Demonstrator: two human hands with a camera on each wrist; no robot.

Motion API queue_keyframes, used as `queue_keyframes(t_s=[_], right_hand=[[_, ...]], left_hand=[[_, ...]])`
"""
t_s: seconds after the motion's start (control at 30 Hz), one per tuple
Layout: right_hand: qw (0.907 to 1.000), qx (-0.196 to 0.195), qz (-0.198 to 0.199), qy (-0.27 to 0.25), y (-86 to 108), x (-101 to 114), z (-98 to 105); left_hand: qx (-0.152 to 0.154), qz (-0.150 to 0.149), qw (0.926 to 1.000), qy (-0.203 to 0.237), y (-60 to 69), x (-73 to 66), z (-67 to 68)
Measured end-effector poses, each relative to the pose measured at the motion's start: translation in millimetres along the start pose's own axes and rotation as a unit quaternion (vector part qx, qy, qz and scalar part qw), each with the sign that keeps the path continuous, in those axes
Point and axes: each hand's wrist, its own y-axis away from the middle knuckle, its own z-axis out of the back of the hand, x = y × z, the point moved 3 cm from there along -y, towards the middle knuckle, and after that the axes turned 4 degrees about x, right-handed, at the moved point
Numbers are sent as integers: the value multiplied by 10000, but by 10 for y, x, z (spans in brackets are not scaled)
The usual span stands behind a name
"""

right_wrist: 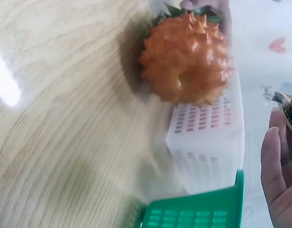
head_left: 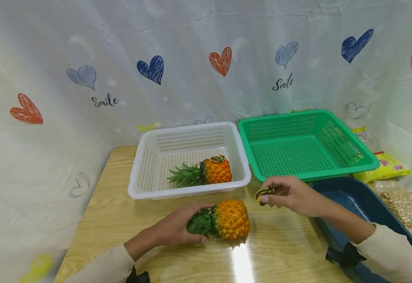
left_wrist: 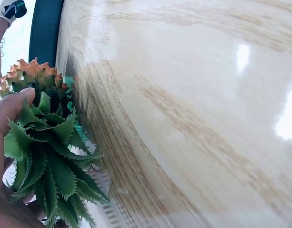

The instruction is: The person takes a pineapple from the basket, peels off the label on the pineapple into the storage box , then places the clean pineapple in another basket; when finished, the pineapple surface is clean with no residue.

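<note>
Judging from the head view, we seem mid-labelling, left hand (head_left: 179,226) clamped on the pineapple (head_left: 232,219) well in from the left edge of the bench (head_left: 99,232); the left wrist shows its crown (left_wrist: 51,156) gripped, the right wrist a label (right_wrist: 288,118) pinched by the right hand (right_wrist: 281,183), presumably next needing careful placement.

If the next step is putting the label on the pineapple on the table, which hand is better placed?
The right hand, probably: it pinches the label near the pineapple, on its leafless side. The left hand grips the leaves, so it seems better suited to steadying.
</note>
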Motion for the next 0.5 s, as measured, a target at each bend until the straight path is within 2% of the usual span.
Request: queue_keyframes(t_s=[0.2,0.37,0.5], right_hand=[[9994,-292,-176,81,181,-47,148],[9941,-740,-718,333,370,-76,296],[9899,-960,-1013,271,495,-100,414]], left_hand=[[6,-37,10000,-33,-2,0,4],[7,-56,10000,-41,-4,5,0],[-45,-102,9999,-58,-5,10,-3]])
